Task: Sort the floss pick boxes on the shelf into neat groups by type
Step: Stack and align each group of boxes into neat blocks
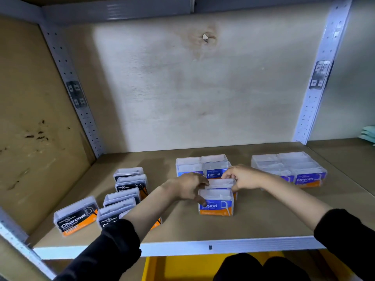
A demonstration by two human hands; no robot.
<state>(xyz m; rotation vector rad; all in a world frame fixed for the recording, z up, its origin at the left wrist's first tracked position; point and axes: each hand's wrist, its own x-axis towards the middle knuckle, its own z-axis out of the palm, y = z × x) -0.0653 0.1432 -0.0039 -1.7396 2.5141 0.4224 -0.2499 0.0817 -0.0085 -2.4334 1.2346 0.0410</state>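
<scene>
- both hands are in on one clear plastic floss pick box (pixel 221 183), lying across the middle of the pale wooden shelf board (pixel 253 224); its label is hidden from here.
- left hand (pixel 187 186): fingers curled over that box's left end, thumb reaching down towards the box in front.
- right hand (pixel 244 177): fingers wrapped tight round the right end, so it's a two-handed hold.
- on the near side of the grip, right against the held box, a clear box with a blue and orange "round" label (pixel 216 203) stands upright, label facing out.
- right behind the grip, more blue-labelled "round" boxes (pixel 213 169) sit packed side by side.
- out to the left of the grip, black-labelled "charcoal" boxes (pixel 125 191) run in a loose front-to-back line, partly hidden by the left forearm.
- further left and nearer, a lone "charcoal" box (pixel 76 217) stands at an angle, apart from that line.
- off to the right of the grip, the clear "smooth" boxes (pixel 290 169) sit in a tight block, blue and orange labels facing out.
- black sleeves (pixel 113 246) on both arms.
</scene>
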